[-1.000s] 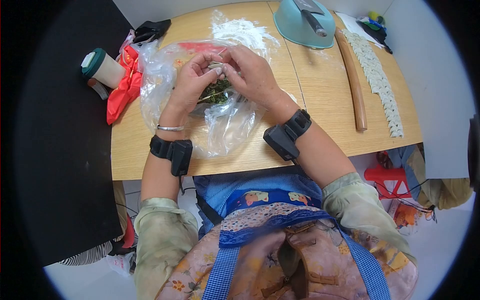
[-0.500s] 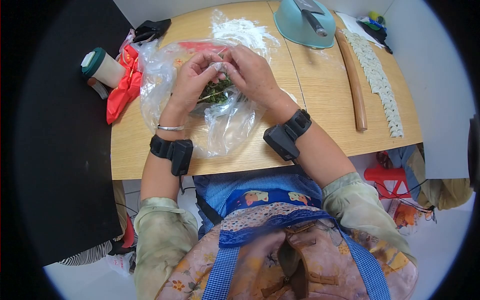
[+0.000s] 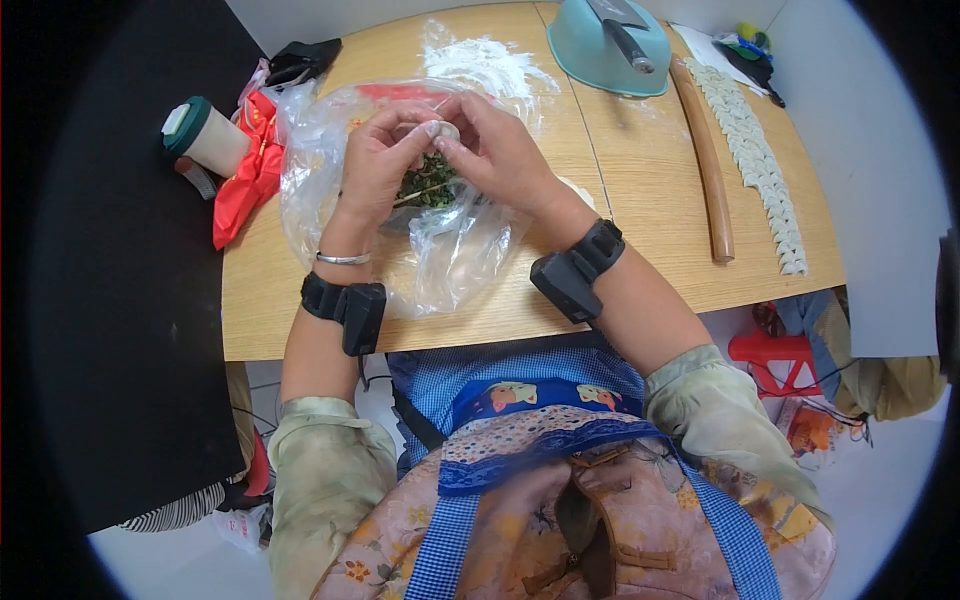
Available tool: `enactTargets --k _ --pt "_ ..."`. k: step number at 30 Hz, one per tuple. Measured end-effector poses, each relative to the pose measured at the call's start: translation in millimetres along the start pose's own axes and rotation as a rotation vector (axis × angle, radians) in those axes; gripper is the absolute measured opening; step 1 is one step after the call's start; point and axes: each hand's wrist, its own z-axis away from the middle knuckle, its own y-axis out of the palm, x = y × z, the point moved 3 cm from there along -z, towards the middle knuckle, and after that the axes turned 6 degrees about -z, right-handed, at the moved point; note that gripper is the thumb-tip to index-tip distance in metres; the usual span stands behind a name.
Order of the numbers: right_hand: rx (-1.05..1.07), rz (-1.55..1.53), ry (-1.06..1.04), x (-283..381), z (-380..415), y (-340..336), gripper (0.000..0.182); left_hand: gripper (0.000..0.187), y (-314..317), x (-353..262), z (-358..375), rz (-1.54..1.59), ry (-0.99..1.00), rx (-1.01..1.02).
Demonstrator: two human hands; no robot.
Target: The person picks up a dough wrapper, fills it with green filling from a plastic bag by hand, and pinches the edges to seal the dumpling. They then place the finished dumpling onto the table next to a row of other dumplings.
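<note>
A small white dumpling (image 3: 447, 131) is pinched between the fingertips of both hands. My left hand (image 3: 378, 165) grips it from the left, and my right hand (image 3: 505, 150) closes on its other side; the fingers partly cover it. Right below them, chopped green filling (image 3: 430, 187) lies in a clear plastic bag (image 3: 455, 260) spread open on the table. A thin light-coloured stick (image 3: 420, 193) rests across the greens. Something pale and flat (image 3: 580, 192) shows beside my right wrist, mostly hidden.
Loose flour (image 3: 485, 65) covers the far tabletop. An upturned teal bowl (image 3: 580, 50) carries a cleaver (image 3: 628, 45). To the right are a wooden rolling pin (image 3: 708, 165) and overlapping rows of dumplings (image 3: 745, 150). A green-lidded cup (image 3: 215, 140) and red bag (image 3: 240, 200) stand left.
My fingers have shifted slightly around the dumpling, and more of its white surface shows now. The right wrist has turned a little.
</note>
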Motion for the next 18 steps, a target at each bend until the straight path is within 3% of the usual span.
enactTargets --k 5,7,18 --pt "-0.021 -0.234 0.098 -11 0 3 0.022 0.020 8 -12 1 0.035 0.043 -0.036" --pt "-0.070 -0.492 0.220 -11 0 1 0.020 0.021 8 -11 1 0.065 0.039 -0.048" --pt "-0.082 -0.528 0.247 -14 -2 -1 0.017 0.014 4 -6 0 -0.104 0.031 -0.038"
